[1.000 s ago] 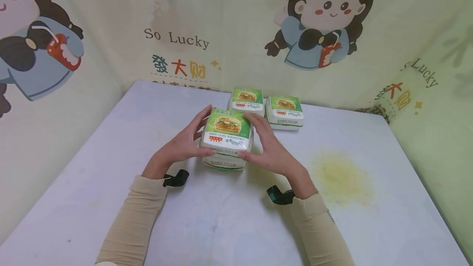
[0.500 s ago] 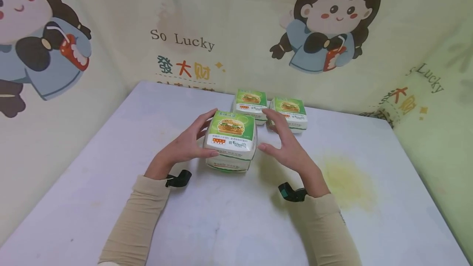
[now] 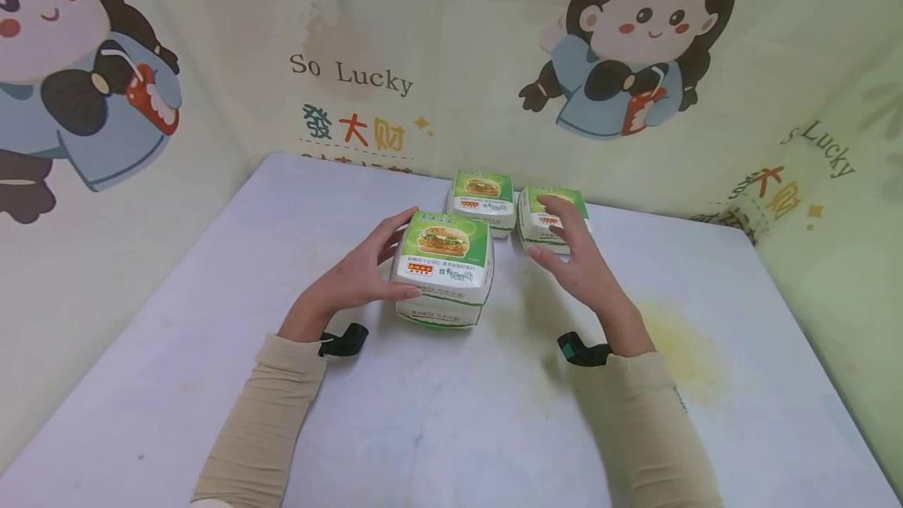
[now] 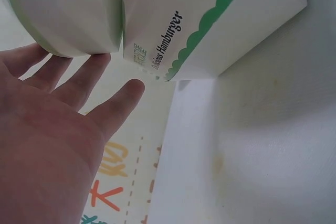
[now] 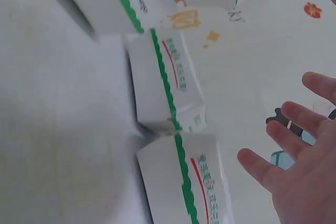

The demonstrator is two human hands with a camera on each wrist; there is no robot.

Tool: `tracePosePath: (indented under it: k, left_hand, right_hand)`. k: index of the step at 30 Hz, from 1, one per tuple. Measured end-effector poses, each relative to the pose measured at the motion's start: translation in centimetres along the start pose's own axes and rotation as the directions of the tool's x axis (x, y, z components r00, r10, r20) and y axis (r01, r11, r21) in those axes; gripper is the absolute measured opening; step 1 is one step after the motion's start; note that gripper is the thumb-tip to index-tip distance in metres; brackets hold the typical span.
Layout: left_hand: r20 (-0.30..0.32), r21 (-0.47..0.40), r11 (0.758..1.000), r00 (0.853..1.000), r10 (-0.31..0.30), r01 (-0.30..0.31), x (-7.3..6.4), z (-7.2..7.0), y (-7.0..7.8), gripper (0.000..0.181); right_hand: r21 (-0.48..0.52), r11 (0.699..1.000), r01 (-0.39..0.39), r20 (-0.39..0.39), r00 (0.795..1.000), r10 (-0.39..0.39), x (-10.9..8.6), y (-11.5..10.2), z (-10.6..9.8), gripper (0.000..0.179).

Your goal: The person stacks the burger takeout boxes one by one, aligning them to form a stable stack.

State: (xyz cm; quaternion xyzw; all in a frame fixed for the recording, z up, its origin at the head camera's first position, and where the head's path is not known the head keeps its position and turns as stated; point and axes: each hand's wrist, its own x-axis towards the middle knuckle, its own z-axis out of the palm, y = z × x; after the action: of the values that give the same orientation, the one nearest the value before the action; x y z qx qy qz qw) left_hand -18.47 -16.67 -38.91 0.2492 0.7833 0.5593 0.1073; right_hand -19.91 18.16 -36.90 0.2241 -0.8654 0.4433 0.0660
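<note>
Two white hamburger boxes stand stacked near the middle of the table, an upper one (image 3: 444, 245) with a green burger picture on its lid and a lower one (image 3: 439, 312) beneath. My left hand (image 3: 349, 277) holds the upper box, thumb on its front and fingers along its left side. In the left wrist view the fingertips touch the upper box (image 4: 68, 14), above the lower box (image 4: 199, 35) marked Delicious Hamburger. My right hand (image 3: 582, 265) is off the stack, fingers spread, overlapping the rear right hamburger box (image 3: 533, 230); in the right wrist view it holds nothing.
Another hamburger box (image 3: 483, 194) stands behind the stack, beside the rear right one. A printed cloth wall (image 3: 458, 100) rises behind the white table (image 3: 423, 429). A yellow stain (image 3: 687, 359) marks the table by the right forearm.
My right hand has let go of the stack and moved right toward the rear right box. My left hand has stayed at the stack. The whole view has shifted slightly.
</note>
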Motion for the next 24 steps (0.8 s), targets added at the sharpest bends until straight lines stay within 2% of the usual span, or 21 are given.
tracePosePath:
  k: [12,18,24]
  left_hand:
    - [0.006,-0.007,1.000,1.000,0.011,-0.011,0.0,-0.1,0.1,0.109]
    - [0.001,-0.006,1.000,1.000,0.013,-0.013,0.1,-0.1,-0.2,0.110]
    - [0.005,-0.024,1.000,1.000,0.011,-0.011,0.0,-0.1,-0.2,0.109]
  right_hand:
    - [-0.112,0.988,-0.103,-0.113,0.989,0.091,0.3,2.6,-2.3,0.064]
    - [-0.168,0.973,-0.155,-0.105,0.985,0.139,0.9,4.0,-2.8,0.069]
    - [-0.200,0.956,-0.216,-0.064,0.976,0.207,2.0,4.9,-3.2,0.077]
